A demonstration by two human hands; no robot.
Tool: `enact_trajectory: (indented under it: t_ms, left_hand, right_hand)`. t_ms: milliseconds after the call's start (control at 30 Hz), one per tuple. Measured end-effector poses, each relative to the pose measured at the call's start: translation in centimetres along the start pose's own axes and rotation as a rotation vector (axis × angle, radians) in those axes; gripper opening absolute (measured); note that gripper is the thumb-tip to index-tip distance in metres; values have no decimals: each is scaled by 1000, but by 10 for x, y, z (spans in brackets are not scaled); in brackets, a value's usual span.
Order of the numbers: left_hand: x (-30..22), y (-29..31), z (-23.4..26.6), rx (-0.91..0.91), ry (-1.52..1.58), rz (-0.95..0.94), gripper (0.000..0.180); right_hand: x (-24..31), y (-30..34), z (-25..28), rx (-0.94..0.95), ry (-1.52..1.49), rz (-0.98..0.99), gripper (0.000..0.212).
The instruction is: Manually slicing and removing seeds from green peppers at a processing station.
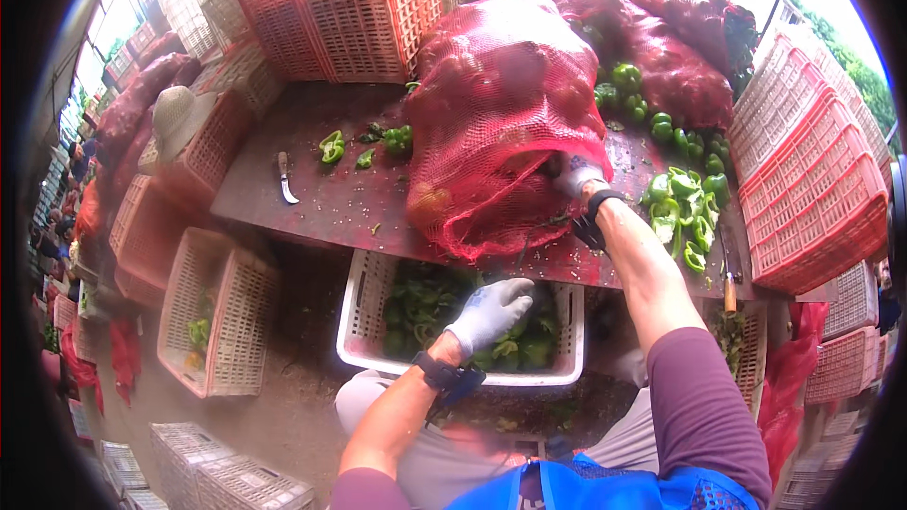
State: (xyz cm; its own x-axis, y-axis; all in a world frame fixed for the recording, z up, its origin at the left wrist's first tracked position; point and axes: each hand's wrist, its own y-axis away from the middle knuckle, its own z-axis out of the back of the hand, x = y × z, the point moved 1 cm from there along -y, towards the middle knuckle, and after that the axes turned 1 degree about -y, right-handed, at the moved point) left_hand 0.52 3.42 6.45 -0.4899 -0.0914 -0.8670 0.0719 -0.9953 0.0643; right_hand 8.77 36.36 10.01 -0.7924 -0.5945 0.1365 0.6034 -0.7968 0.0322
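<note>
A large red mesh sack point(505, 85), bulging with rounded produce, lies on the table with its mouth toward me. My gloved right hand point(576, 175) is at the right side of that mouth; its fingers are hidden by the netting and the dark opening. Over a white crate point(354, 316) below the table edge hovers my gloved left hand point(489, 314). Its fingers stretch to the right, apart from the thumb, with nothing seen in them. Green peppers point(529, 348) fill the crate beneath it.
On the table point(326, 203) lie a curved knife point(285, 179), cut pepper pieces point(682, 206) and a wooden-handled blade point(729, 288). Red crates point(812, 184) stand at the right, and a stacked crate point(331, 14) stands at the back left. More full mesh sacks point(652, 47) lie behind.
</note>
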Motion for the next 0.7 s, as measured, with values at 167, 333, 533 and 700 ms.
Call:
enact_trajectory:
  t_ms: [167,333,533,700]
  left_hand:
    - [20,-13,4,-127,361,163,51]
    - [-4,-20,9,-276,15,-1,93]
    - [-45,-15,30,-85,780,-3,98]
    - [-37,-1,26,-2,1067,16,68]
  right_hand:
    - [-9,55,9,62,-491,-130,69]
    - [0,150,1,327,-1831,-92,68]
    - [62,206,14,472,-1840,-200,68]
    - [76,227,46,13,-830,-30,93]
